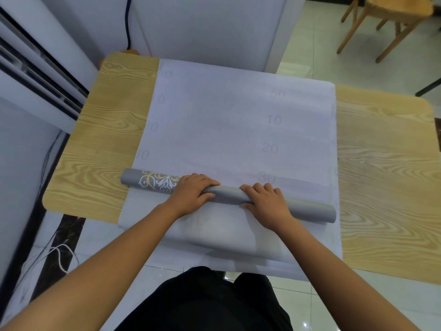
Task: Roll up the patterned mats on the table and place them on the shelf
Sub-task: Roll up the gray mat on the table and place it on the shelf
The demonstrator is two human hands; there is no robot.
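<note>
On the wood-grain bench (381, 187), near its front edge, partly rolled grey patterned mat (229, 193) lies crosswise, its unrolled pale side with faint numbers spreading toward the bench's back edge. Left hand (191, 194) and right hand (267, 204) each curl around the roll, side by side at mid-bench.

Faint grey numbers 50, 10, 20, 30 down the white sheet (238, 130) on the desk (107, 130), fainter partial digits near its left edge
</note>
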